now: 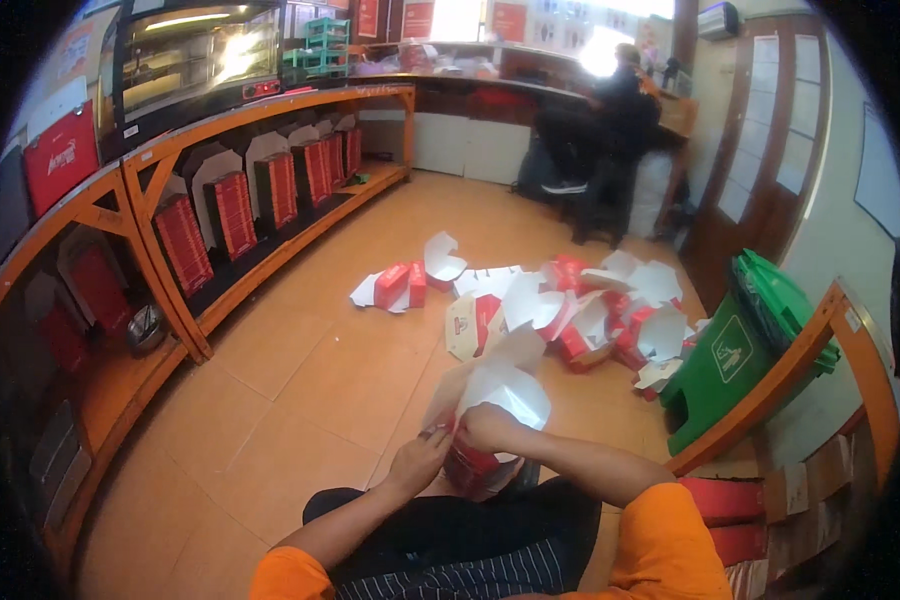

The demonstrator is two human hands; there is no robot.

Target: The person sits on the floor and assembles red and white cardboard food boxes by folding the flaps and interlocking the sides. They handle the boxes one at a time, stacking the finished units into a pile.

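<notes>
Just above my lap is a red cardboard food box [473, 472], its large white inner flaps standing up and spread away from me. At its left side, my left hand [422, 460] has its fingers closed on the box's edge. My right hand [490, 430] is closed on the upper part of the same box, fingers bent down inside the rim. The fingertips of this hand are partly hidden. On the floor ahead lies a loose pile of similar red and white boxes [588, 330], several with flaps open.
A green wheeled bin [735, 350] stands at the right beside an orange wooden frame [770, 395]. Along the left runs an orange shelf [270, 265] with stacks of flat red boxes [232, 215]. A person in dark clothes [610, 130] sits at the back.
</notes>
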